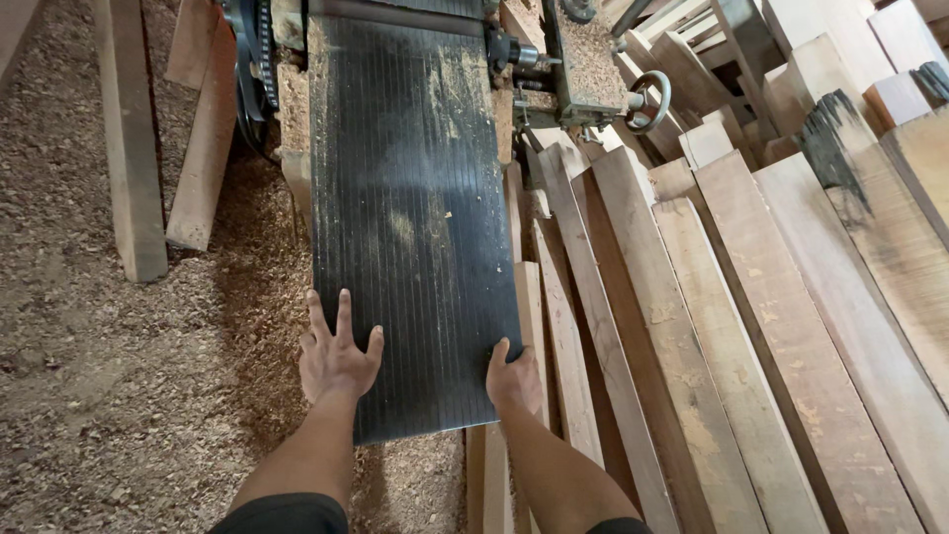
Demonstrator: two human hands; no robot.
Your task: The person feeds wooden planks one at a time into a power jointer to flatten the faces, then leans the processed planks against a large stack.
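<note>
Resting on the machine's near end, the dark grooved board [410, 218] is gripped at its edges: left hand [336, 358] spread wide on its surface, right hand [513, 379] curled around its right edge. Sawdust [119, 376] underfoot could cause slipping; stacked planks [732, 326] crowd the right.

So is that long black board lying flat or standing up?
Lying flat: the black board rests face up on the machine, both hands at its near end.

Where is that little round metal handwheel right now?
The handwheel sits upper right of centre, beside the dark ribbed board, just above the stacked planks.
</note>
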